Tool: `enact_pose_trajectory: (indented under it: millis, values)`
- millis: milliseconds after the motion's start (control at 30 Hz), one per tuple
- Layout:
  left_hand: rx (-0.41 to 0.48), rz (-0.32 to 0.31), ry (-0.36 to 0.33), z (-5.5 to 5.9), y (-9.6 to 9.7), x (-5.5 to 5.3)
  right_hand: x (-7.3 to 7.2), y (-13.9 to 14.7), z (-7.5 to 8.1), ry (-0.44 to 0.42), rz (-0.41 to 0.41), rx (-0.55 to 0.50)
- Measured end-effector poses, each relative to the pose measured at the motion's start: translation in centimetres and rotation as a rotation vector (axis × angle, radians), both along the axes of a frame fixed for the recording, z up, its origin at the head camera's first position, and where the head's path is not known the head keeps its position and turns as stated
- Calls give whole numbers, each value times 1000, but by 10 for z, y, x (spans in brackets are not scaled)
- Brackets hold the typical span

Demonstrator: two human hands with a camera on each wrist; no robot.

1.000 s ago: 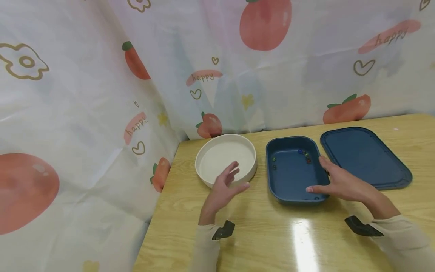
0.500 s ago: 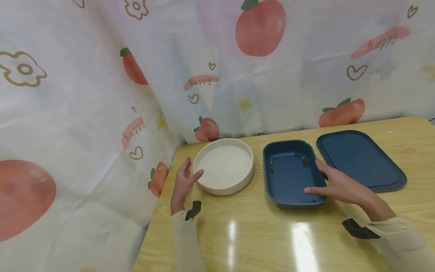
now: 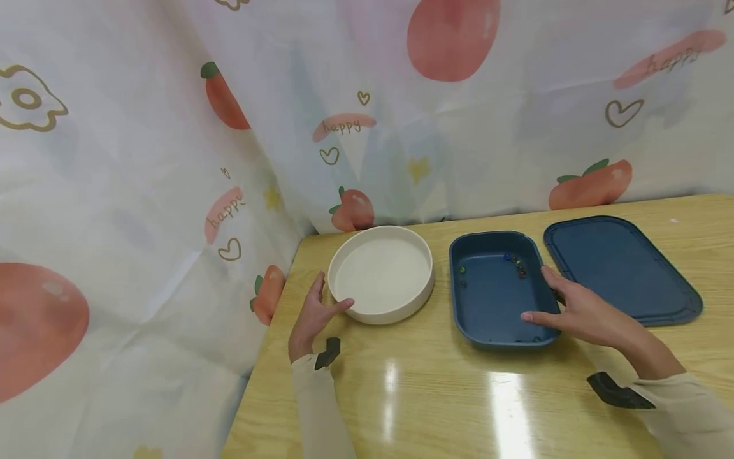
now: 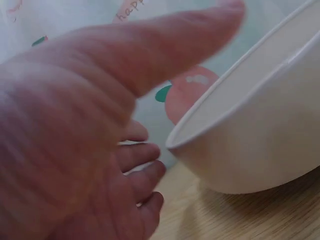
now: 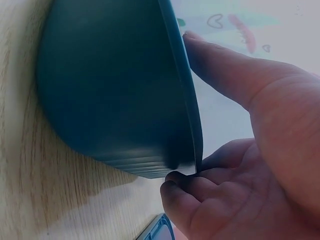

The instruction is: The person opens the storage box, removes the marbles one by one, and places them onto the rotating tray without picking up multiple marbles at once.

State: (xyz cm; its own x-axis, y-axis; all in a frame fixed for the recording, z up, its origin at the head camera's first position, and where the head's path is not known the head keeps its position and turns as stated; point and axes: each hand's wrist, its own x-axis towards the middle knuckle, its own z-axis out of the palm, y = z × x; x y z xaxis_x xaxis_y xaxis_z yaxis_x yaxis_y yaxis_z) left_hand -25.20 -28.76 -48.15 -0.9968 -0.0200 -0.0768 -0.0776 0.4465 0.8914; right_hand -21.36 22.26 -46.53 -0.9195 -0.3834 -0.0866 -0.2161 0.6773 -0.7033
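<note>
In the head view a round white dish [image 3: 383,275] stands on the table at the left of the two containers. My left hand [image 3: 314,320] is at its left side, fingers spread and thumb pointing towards the rim; the left wrist view shows a gap between the fingers and the dish's wall [image 4: 250,150]. Right of it is a deep blue rectangular container [image 3: 501,306] with several small glass marbles [image 3: 518,264] inside. My right hand [image 3: 590,315] grips its right edge, thumb over the rim and fingertips curled against the outer wall [image 5: 115,85].
A flat blue lid [image 3: 622,271] lies on the wooden table [image 3: 436,395] right of the container, beside my right hand. A printed curtain [image 3: 493,140] hangs behind the table, and another stretch of it runs down the left side.
My left hand has moved left from in front of the white dish to its left side. The right hand stays at the blue container, which has not shifted on the table.
</note>
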Motion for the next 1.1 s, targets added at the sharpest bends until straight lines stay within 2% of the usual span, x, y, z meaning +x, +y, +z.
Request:
enact_pose_trajectory:
  millis: [100,200,333,433,600,867,1000,1100]
  values:
    - [-124,-27,-14,6,2,1,0,1,2,-1,-4,5]
    - [-212,-54,19,7,5,-2,-1,2,4,0,-10,16]
    - [-264,-58,42,3,9,-7,-1,2,4,-3,-16,23]
    - [-298,-50,11,0,11,-8,-2,2,4,-5,-16,20]
    - [-433,-44,-16,-3,14,-11,-4,1,2,1,-19,26]
    - [-607,-92,6,-6,11,-14,-2,0,-5,-1,-23,28]
    - [-709,-118,39,-6,8,-13,-2,0,-6,14,-24,35]
    - [-754,-135,83,-7,3,-13,-3,-1,-6,19,-23,39]
